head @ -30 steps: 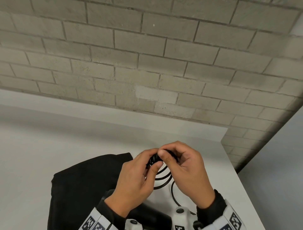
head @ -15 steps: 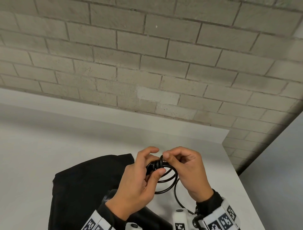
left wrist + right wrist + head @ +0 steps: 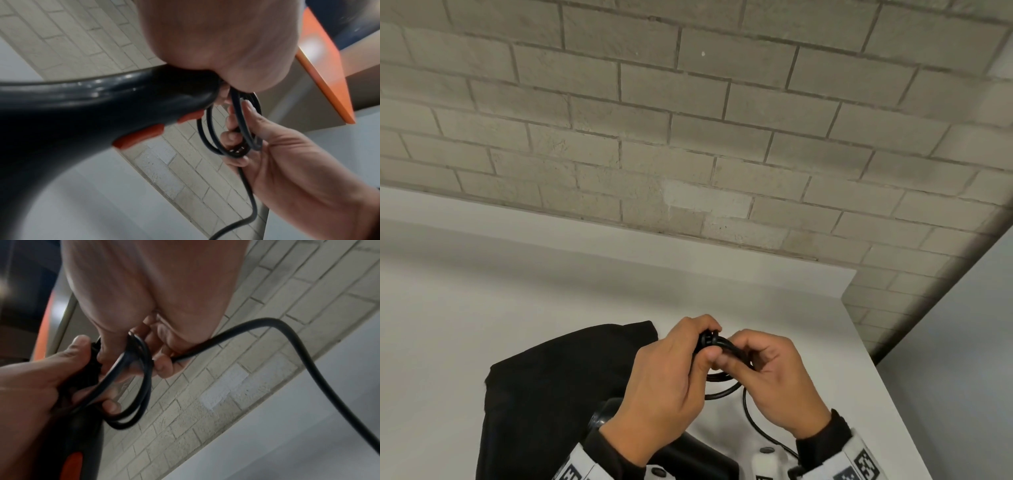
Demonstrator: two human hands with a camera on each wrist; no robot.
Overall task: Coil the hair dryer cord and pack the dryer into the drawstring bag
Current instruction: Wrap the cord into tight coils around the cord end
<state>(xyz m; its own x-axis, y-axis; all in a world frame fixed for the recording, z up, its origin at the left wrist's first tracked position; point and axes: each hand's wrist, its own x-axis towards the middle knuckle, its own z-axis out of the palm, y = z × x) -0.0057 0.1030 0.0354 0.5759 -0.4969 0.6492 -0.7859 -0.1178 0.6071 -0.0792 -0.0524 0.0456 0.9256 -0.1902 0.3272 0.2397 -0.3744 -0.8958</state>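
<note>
Both hands, left (image 3: 667,373) and right (image 3: 774,373), grip the coiled cord (image 3: 722,394), hiding most of the dryer (image 3: 72,113).

We list: hair dryer (image 3: 72,113), glossy black with orange-red buttons (image 3: 141,136); cord (image 3: 298,344), black; drawstring bag (image 3: 558,387), black; table (image 3: 482,308), white; brick wall (image 3: 688,120), pale grey-beige; wrist bands (image 3: 859,462), white with black square markers.
</note>
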